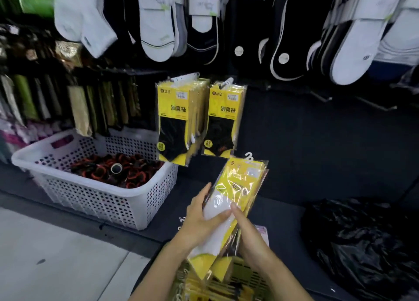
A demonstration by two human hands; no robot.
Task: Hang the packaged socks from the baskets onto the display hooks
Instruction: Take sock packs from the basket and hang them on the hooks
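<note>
Tilting up toward the display, a stack of yellow sock packs with white socks inside sits clamped between the left hand and the right hand, above a yellow basket of more packs. Two bunches of packs with black socks hang just beyond. A white basket stands to the left, a black bag to the right.

Left hand bare; right hand bare; forearms unsleeved.
</note>
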